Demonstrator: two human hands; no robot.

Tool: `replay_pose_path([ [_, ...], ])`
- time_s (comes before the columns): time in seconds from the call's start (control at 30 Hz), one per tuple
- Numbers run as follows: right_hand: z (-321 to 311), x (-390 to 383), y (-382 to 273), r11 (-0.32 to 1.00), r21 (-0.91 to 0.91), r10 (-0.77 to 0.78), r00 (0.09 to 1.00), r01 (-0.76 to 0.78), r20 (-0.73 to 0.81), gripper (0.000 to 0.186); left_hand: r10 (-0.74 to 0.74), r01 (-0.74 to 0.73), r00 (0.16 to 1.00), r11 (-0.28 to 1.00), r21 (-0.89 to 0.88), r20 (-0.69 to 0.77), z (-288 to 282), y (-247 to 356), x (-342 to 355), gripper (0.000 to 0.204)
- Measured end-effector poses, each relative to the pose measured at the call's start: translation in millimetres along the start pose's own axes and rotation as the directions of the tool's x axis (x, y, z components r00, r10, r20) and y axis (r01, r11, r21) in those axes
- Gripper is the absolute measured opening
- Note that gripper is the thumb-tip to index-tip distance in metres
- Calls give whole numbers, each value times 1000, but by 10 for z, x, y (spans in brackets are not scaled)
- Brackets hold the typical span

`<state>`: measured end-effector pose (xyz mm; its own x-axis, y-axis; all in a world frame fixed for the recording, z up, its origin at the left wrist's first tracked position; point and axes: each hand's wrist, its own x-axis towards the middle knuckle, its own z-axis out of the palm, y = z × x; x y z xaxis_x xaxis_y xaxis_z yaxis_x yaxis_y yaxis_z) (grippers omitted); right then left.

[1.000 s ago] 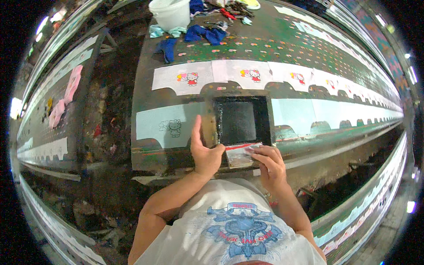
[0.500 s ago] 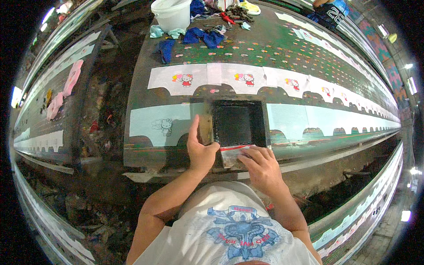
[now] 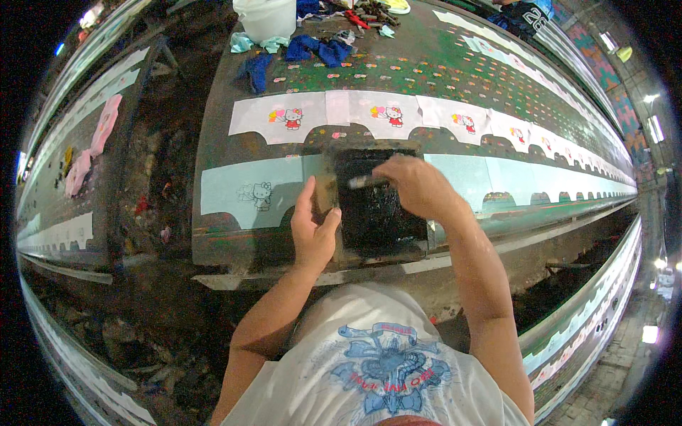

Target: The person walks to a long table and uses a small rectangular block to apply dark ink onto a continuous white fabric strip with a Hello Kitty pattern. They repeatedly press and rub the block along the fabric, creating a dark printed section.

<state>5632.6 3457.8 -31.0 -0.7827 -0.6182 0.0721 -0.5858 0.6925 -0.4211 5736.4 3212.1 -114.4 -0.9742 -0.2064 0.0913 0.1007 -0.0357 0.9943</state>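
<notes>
A screen printing frame (image 3: 327,202) with a dark, wet-looking mesh lies over the row of pale blue cut fabric pieces (image 3: 455,170). My left hand (image 3: 314,238) is at the frame's left side, thumb and forefinger along its edge; the other fingers are hidden. Toward the frame's far end, my right hand (image 3: 419,186) is closed on a squeegee (image 3: 366,182), which is smeared by motion and partly covered by the fingers. Left of the frame lies a pale blue piece (image 3: 220,190) bearing a dark cartoon cat outline.
White fabric pieces (image 3: 245,117) with coloured cat prints form a row beyond. A white bucket (image 3: 264,20), blue cloths (image 3: 312,50) and small clutter stand at the back. Another long table (image 3: 106,192) lies left, across a dark aisle. A person (image 3: 522,18) is far right.
My right hand has carried the squeegee from the frame's near edge to its far part, baring the near mesh. My left hand stays at the frame's left side. The view has shifted slightly.
</notes>
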Motion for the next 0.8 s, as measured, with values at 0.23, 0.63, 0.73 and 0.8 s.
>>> replay_pose_path([
  [0.23,85,58,-63,999,-41,24,995,-28,-94,51,-12,12,1000,1000,0,-1,-7,-33,27,82],
  [0.63,377,-1008,-819,995,-71,69,994,-75,-84,58,-59,60,998,995,-79,19,6,24,1,83],
  [0.73,333,-1087,-921,994,3,106,992,-106,-63,51,-82,83,996,989,-124,18,32,-6,-19,86],
  [0.8,301,-1181,-900,992,79,101,992,-95,-72,47,-51,51,999,999,-7,1,22,-9,-16,88],
])
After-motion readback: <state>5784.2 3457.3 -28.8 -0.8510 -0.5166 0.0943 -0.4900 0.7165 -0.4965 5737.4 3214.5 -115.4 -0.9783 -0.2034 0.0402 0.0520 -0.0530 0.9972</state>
